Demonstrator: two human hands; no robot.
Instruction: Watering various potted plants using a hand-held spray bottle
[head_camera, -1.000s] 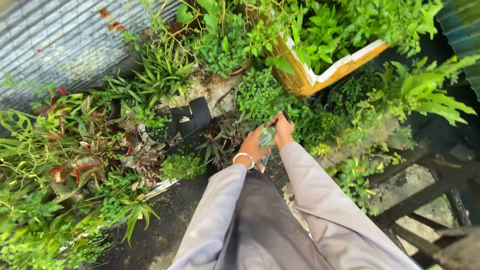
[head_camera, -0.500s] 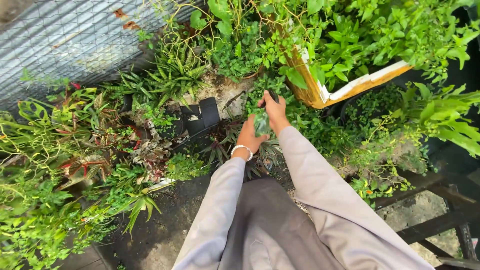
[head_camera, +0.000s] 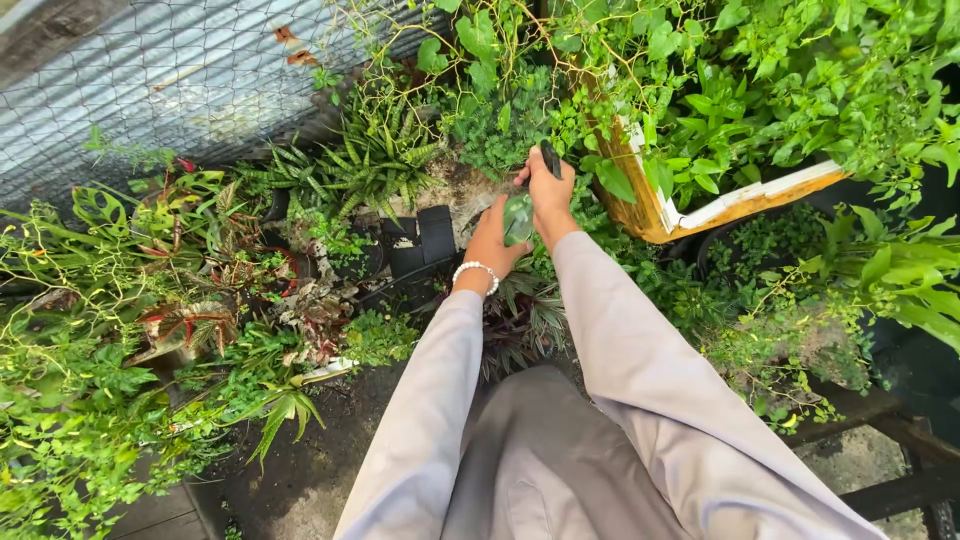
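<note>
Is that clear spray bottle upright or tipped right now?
Tipped: the clear plastic spray bottle leans, its black nozzle up in the right hand, left hand supporting its body.

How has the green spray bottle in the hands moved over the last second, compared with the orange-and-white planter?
Yes. The spray bottle, held in both hands, has moved away from the person and closer to the orange-and-white planter, over the small-leaved plants.

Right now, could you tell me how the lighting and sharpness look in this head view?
Head view: soft, even daylight with no hard shadows; the left hand and right hand on the green bottle look fairly sharp; the white planter edge is bright, and the right edge falls into dark shade; lines bend slightly toward the corners.
</note>
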